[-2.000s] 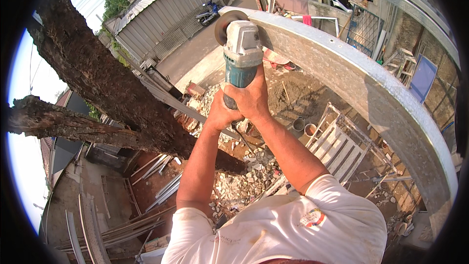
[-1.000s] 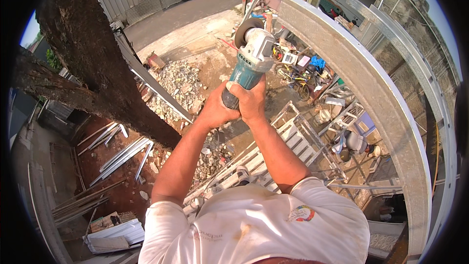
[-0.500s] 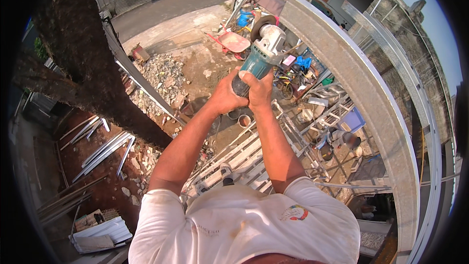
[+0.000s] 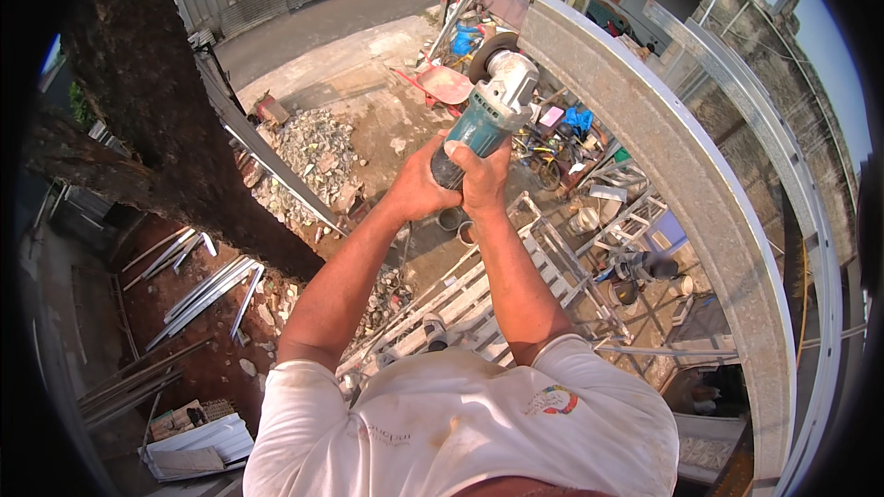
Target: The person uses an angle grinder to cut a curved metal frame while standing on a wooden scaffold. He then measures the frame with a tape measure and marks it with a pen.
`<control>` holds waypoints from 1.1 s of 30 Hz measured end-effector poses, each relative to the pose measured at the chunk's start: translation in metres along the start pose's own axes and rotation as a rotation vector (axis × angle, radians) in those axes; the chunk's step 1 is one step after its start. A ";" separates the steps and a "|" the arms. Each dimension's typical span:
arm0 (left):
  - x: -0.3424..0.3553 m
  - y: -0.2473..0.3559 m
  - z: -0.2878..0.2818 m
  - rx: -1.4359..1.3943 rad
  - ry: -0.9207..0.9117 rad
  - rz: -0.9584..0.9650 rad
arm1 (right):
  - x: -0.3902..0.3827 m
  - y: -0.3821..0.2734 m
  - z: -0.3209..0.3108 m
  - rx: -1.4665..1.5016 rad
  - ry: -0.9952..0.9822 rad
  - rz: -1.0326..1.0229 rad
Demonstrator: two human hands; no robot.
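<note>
Both of my hands grip a teal angle grinder (image 4: 481, 127) out in front of me, its body slanting up and to the right. My left hand (image 4: 419, 180) is wrapped round the dark rear end from the left. From the right, my right hand (image 4: 482, 177) closes on the same grip, its thumb lying over the housing. At the grinder's grey head sits a dark round disc (image 4: 490, 57), edge toward the end of a long grey beam (image 4: 645, 97). Whether disc and beam touch, I cannot tell.
Below me lies a slatted wooden scaffold (image 4: 460, 299) with my feet on it. A tree trunk (image 4: 157, 129) rises on the left, beside a rubble heap (image 4: 313, 161). A red wheelbarrow (image 4: 442, 85) stands beyond. Low on the right, a person (image 4: 645, 265) is near buckets.
The grinder has shifted slightly left and down in view, still in both hands. The beam's end also appears a little further left. My grip looks the same.
</note>
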State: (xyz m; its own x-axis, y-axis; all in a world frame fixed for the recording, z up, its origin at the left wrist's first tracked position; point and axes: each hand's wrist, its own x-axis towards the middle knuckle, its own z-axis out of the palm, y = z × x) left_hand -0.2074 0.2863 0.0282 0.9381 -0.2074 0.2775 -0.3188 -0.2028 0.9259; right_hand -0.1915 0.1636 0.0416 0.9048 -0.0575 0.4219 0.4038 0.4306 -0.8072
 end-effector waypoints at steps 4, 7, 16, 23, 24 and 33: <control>0.001 0.006 -0.002 -0.024 -0.004 -0.004 | 0.002 -0.003 0.002 -0.005 0.008 -0.002; 0.000 0.009 -0.004 -0.045 -0.008 -0.023 | 0.003 0.002 0.002 -0.023 0.011 -0.018; -0.003 0.019 -0.012 -0.035 -0.033 -0.046 | 0.007 0.006 0.002 -0.045 -0.020 -0.091; -0.010 0.019 -0.014 0.003 0.006 -0.040 | -0.002 0.001 0.011 0.014 0.010 0.027; -0.011 0.015 -0.015 0.024 0.023 -0.030 | -0.005 -0.001 0.015 0.026 0.007 0.033; -0.017 0.028 -0.029 0.021 0.053 0.004 | -0.003 -0.011 0.032 0.061 -0.037 -0.014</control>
State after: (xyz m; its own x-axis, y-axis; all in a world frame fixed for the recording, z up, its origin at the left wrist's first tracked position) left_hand -0.2287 0.3119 0.0570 0.9426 -0.1572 0.2945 -0.3243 -0.2219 0.9196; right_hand -0.2028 0.1884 0.0624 0.8929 -0.0313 0.4493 0.4068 0.4839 -0.7748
